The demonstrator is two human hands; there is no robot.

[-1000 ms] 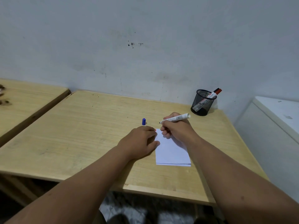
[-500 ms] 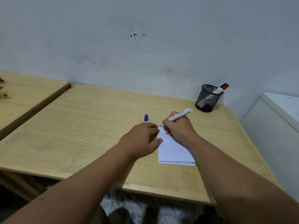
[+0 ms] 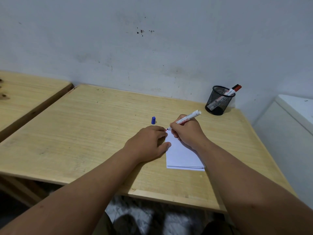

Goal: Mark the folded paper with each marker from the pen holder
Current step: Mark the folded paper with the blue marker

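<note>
A folded white paper (image 3: 182,155) lies on the wooden table (image 3: 94,133). My left hand (image 3: 149,143) rests flat on the paper's left edge, fingers loosely curled, pinning it down. My right hand (image 3: 186,131) grips a white uncapped marker (image 3: 188,118), its dark tip down at the paper's far left corner, right by my left fingertips. A blue cap (image 3: 153,120) stands on the table just beyond my left hand. At the far right corner a black mesh pen holder (image 3: 219,100) contains a red-capped marker (image 3: 232,90).
A second wooden table (image 3: 25,97) stands to the left across a narrow gap. A white cabinet (image 3: 291,126) stands right of the table. The grey wall runs close behind the table.
My right hand tilted the marker from nearly level down to the paper's far corner, where its tip now sits. The left hand stayed on the paper. The camera view shifted slightly.
</note>
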